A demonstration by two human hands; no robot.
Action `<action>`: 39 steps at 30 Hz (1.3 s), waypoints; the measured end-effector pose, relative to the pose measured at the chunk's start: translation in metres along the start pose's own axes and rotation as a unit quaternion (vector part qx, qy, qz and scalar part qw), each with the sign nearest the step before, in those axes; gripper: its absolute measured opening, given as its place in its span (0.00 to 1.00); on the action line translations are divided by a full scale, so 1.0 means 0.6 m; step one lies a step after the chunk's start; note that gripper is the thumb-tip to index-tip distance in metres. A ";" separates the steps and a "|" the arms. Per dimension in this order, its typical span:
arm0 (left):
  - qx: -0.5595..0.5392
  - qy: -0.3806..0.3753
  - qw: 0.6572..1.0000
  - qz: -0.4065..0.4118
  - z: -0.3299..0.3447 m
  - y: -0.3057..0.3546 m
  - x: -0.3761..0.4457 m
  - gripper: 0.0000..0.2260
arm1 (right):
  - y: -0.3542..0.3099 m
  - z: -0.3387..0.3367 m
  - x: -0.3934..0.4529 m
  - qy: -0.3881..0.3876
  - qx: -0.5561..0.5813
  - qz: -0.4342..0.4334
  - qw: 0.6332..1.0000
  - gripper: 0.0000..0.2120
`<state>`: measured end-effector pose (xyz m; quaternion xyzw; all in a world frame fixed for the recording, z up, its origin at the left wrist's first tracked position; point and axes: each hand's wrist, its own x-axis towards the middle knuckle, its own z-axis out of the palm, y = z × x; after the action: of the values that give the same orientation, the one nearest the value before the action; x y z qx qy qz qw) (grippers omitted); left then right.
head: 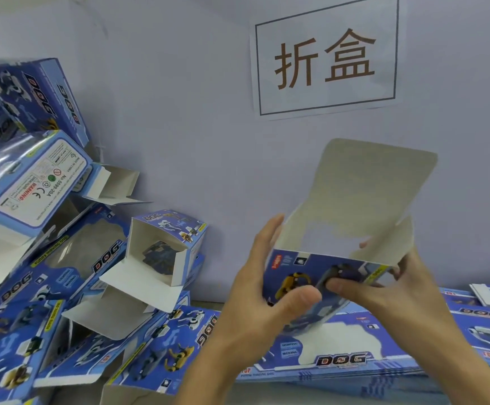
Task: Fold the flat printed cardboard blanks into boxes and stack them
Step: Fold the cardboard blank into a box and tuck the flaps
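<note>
I hold a half-formed blue printed box (319,276) up in front of the wall, its open end facing me and its grey lid flap (369,188) standing up. My left hand (261,290) grips its left side, thumb across the printed front. My right hand (384,290) grips the right side, thumb on the front and fingers reaching inside behind a side flap. Beneath my hands lies a stack of flat blue blanks (340,358) printed "DOG". A heap of folded boxes (71,273) fills the left.
A pale wall (194,112) stands close behind, with a paper sign (325,62) bearing two characters. More flat blanks (483,317) lie at the right edge. The folded boxes on the left lean against the wall, several with open flaps.
</note>
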<state>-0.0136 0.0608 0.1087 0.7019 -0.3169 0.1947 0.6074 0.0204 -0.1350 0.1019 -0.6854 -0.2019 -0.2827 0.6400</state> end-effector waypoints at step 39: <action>-0.172 0.136 0.974 -0.049 0.005 0.040 0.012 0.30 | -0.047 0.041 -0.022 -0.042 -0.027 -0.030 0.998 0.44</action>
<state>-0.0250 0.0547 0.1304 0.5682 -0.2251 0.2008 0.7656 -0.0044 -0.1066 0.1146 -0.7077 -0.2411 -0.2778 0.6032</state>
